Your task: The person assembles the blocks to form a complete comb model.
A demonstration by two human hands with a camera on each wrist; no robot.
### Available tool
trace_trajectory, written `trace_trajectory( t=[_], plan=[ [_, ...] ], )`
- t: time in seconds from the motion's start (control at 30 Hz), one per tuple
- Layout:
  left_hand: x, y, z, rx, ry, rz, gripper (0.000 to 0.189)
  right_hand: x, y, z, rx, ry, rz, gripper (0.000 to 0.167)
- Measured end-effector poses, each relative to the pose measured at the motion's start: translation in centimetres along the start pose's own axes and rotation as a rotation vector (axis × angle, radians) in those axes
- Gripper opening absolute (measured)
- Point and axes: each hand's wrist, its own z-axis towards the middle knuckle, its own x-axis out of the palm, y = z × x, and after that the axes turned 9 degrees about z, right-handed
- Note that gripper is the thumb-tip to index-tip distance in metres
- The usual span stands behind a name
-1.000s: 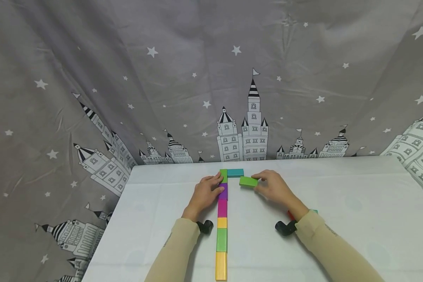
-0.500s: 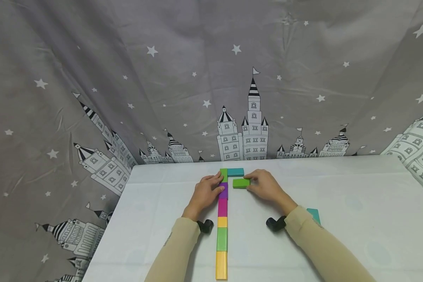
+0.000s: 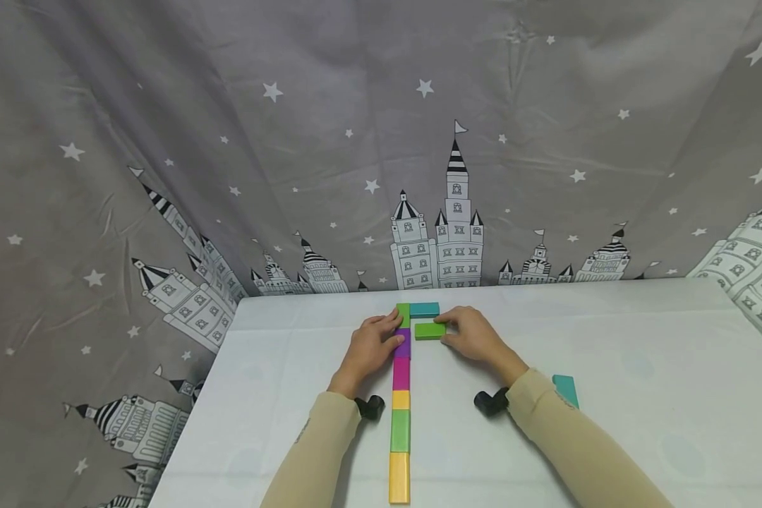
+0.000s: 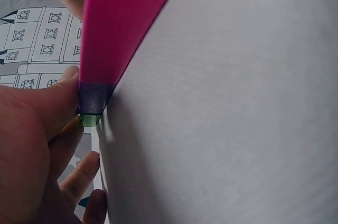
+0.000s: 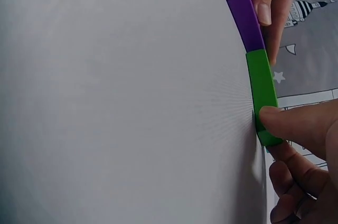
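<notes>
In the head view a column of blocks runs toward me: green, purple, magenta, short yellow, light green and long yellow. A teal block lies sideways against the column's far end. My left hand rests at that end, thumb on the purple block and a finger on the green one. Between thumb and fingers my right hand pinches a bright green block by its right end, just right of the column and nearer me than the teal block.
Another teal block lies on the white tabletop, partly behind my right sleeve. Black wrist cameras stick out inward from both wrists. A grey curtain printed with castles and stars hangs behind the table.
My right hand has carried the bright green block leftward and slightly nearer me, toward the column. The right sleeve has shifted left, showing more of the teal block; a red thing there is now hidden.
</notes>
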Motion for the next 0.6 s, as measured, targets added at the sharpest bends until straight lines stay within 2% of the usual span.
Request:
trace_trajectory(
  t=[0.33,0.6],
  plan=[
    [-0.24,-0.03,-0.12,0.001,-0.004,-0.009,0.047,0.17,0.25,0.45,-0.024,0.004,0.004,0.038],
    [-0.25,-0.15,-0.09,-0.014,0.009,-0.017,0.047,0.40,0.47,0.67,0.022,0.013,0.017,0.038]
  ],
)
